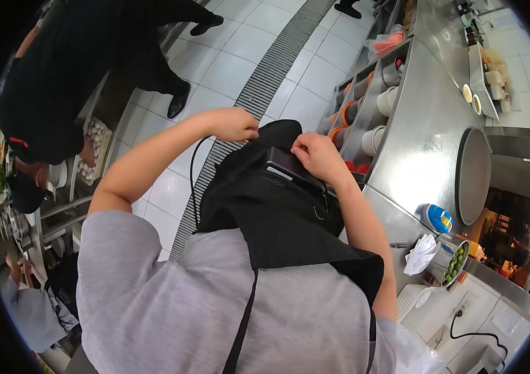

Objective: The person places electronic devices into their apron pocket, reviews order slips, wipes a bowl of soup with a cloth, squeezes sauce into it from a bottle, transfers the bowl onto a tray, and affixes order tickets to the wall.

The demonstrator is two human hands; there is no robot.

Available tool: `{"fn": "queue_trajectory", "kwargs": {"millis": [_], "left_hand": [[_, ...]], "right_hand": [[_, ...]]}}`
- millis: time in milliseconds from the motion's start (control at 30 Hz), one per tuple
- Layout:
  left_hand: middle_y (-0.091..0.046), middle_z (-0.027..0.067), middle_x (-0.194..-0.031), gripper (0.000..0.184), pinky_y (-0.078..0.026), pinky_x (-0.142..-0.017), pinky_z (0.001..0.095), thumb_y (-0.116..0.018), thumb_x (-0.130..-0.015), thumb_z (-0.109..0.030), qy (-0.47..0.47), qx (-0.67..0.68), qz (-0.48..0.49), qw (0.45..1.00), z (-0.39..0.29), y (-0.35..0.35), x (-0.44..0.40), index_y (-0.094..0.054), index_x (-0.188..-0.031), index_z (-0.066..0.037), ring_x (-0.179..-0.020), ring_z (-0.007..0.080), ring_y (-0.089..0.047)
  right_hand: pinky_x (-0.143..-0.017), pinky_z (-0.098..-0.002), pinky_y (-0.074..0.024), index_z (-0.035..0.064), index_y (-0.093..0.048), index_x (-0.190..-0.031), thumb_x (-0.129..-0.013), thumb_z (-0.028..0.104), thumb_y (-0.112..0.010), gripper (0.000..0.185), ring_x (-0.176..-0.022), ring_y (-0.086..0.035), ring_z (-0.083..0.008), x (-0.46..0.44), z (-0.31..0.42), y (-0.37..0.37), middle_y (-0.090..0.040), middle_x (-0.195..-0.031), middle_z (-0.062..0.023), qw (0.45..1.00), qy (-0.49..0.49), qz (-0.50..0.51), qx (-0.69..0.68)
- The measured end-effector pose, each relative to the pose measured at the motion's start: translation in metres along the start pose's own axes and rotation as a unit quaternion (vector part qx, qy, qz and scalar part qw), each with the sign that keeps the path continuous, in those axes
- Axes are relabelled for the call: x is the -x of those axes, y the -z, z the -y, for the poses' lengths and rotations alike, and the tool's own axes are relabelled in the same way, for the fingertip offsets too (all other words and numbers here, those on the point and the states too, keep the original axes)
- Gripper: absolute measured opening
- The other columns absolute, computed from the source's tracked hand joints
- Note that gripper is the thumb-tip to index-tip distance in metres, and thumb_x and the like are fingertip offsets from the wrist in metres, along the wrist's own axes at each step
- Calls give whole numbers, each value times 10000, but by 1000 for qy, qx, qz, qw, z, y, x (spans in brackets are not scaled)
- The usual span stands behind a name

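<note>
My left hand is closed, its fingers pinched at the upper edge of the black apron I wear over a grey T-shirt. My right hand is also closed, fingertips together on the apron's dark cloth, across from the left. Between and just below both hands lies a flat black box with a white strip on its edge, resting against the apron. A thin black cable loops down on the left side. Exactly what sits inside each pinch is partly hidden.
On the right runs a steel counter with a round dark tray, a blue package and a bowl of green limes. A person in black bends over an egg tray at left. A floor grate crosses the tiles.
</note>
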State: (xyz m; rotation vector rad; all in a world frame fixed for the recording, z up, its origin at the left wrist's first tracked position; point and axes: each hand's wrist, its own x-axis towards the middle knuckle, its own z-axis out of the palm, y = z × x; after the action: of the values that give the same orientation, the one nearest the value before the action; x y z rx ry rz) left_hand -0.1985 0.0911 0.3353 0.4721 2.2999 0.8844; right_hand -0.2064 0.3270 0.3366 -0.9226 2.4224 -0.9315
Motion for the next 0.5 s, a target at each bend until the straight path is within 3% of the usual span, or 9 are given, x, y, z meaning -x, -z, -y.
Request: {"fn": "queue_trajectory", "kwargs": {"millis": [33,67,167,233,367,400,500], "left_hand": [[-613,103,-701,209,-459,-643,318,-521,-797,-202,58,19,34,998,-9,9,8,-595,-820,-8,-637,234,-584],[-602,88,-653,209,-470,-589,291,-463,-814,-161,-1,-43,-11,999,-16,13,15,-600,-792,-6,-566,193,-579],[-598,76,-682,208,-479,-528,260,-428,-813,-100,109,78,89,987,-44,25,34,-604,-845,5,-538,151,-588],[-598,79,-755,211,-488,-507,244,-431,-806,-75,116,187,147,964,-33,20,33,-598,-895,16,-539,143,-598],[-575,79,-862,260,-517,-535,246,-453,-797,-71,134,310,234,912,-14,11,34,-573,-1002,34,-591,168,-627],[-557,77,-841,187,-502,-511,247,-524,-756,-63,143,333,247,899,-12,7,33,-572,-918,18,-571,168,-609],[-539,51,-772,180,-479,-491,263,-636,-675,-49,105,209,143,962,-22,0,31,-524,-811,-10,-553,155,-581]], "right_hand": [[-604,-326,-433,-3,-582,-756,-742,85,-578,90,-649,-548,-253,-1,-1,-1,-563,-713,-128,1000,-6,-8,-14],[-600,-321,-431,-4,-579,-759,-745,84,-575,90,-640,-543,-247,-1,-2,-2,-562,-715,-125,1000,-6,-20,-22],[-600,-326,-423,-3,-569,-753,-750,88,-569,91,-640,-532,-256,1,-3,-5,-555,-722,-125,997,-26,-42,-59],[-616,-358,-417,5,-556,-731,-747,100,-571,98,-676,-529,-296,0,3,-1,-549,-727,-136,992,-62,-44,-99],[-594,-331,-408,-2,-548,-733,-753,91,-571,98,-648,-518,-266,2,8,3,-537,-717,-125,992,-55,-58,-98],[-587,-315,-406,-5,-551,-746,-757,87,-570,95,-634,-512,-242,2,7,3,-533,-718,-115,993,-48,-61,-87],[-582,-305,-405,-9,-547,-756,-758,78,-569,89,-624,-509,-236,1,11,5,-527,-720,-112,995,-26,-81,-58]]}}
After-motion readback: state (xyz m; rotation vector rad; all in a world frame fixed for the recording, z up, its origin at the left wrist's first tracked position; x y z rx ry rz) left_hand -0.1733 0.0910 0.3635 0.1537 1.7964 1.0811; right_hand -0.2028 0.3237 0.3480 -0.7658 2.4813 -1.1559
